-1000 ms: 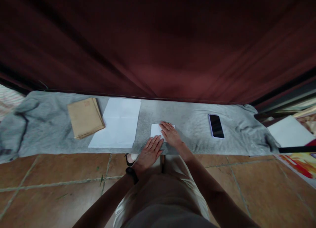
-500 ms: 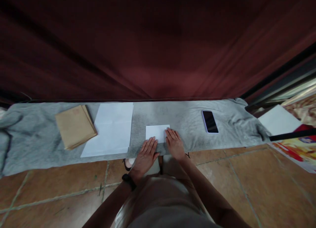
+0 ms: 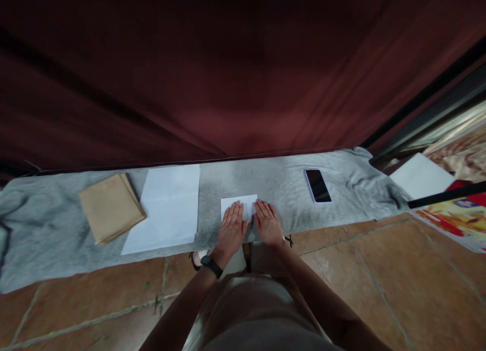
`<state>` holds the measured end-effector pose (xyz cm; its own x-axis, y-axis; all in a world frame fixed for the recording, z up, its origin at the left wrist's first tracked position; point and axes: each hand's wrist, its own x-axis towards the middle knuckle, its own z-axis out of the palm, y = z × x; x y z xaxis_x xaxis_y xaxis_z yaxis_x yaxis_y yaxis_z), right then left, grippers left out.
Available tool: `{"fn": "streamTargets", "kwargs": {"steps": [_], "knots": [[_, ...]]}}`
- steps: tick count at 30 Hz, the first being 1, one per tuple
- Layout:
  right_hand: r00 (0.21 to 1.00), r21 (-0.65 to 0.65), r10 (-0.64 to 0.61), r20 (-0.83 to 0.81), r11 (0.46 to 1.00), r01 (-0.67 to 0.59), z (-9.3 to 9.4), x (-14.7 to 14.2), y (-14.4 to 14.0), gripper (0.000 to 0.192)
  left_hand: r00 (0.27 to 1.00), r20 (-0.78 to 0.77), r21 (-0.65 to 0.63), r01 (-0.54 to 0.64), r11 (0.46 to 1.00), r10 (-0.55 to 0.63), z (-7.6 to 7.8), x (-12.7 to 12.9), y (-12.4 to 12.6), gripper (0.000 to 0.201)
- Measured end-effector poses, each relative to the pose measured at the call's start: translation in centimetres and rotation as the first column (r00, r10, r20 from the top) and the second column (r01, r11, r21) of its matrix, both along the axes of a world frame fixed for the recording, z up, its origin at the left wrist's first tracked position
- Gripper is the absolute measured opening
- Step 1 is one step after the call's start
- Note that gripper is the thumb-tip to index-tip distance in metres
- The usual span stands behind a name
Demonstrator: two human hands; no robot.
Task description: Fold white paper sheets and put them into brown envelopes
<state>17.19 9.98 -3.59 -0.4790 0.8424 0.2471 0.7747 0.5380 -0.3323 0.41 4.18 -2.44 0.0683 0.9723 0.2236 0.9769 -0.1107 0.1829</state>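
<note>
One grey cloth [image 3: 56,224] runs the width of the view, laid along the foot of a dark red curtain [image 3: 243,77]. On it, from the left: one stack of brown envelopes [image 3: 111,207], corner tilted; one large white sheet [image 3: 167,209] just beside the stack, touching or overlapping its right edge; one small folded white paper [image 3: 237,205]; one black phone [image 3: 318,185], screen dark, well apart to the right.

The folded paper is a small, flat white rectangle near the cloth's front edge.

Left hand [image 3: 232,231], with a black wrist strap, lies flat, palm down, fingers extended over the paper's left and middle part. Right hand [image 3: 269,223] lies flat likewise, its fingertips at the paper's right edge. Neither hand is closed around anything; both press downward. The paper's far edge shows beyond the fingertips.
</note>
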Motion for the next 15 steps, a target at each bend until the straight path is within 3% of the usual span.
{"fn": "streamTargets", "kwargs": {"steps": [3, 8, 15], "knots": [[1.000, 0.006, 0.009, -0.008, 1.000, -0.009, 0.0, 0.0, 0.1, 0.049, 0.999, 0.019, 0.002, -0.048, 0.999, 0.048, -0.5, -0.3, 0.7, 0.060], [1.000, 0.008, -0.003, -0.005, 1.000, 0.003, -0.3, 0.0, 0.1, 0.050, 0.991, 0.064, 0.054, -0.117, 0.992, 0.114, -1.1, -2.7, -0.2, 0.065], [1.000, 0.047, 0.007, -0.024, 0.999, -0.005, -0.5, -0.1, 0.0, 0.051, 0.990, 0.094, 0.115, -0.118, 0.986, 0.107, -1.5, -4.4, -1.0, 0.065]]}}
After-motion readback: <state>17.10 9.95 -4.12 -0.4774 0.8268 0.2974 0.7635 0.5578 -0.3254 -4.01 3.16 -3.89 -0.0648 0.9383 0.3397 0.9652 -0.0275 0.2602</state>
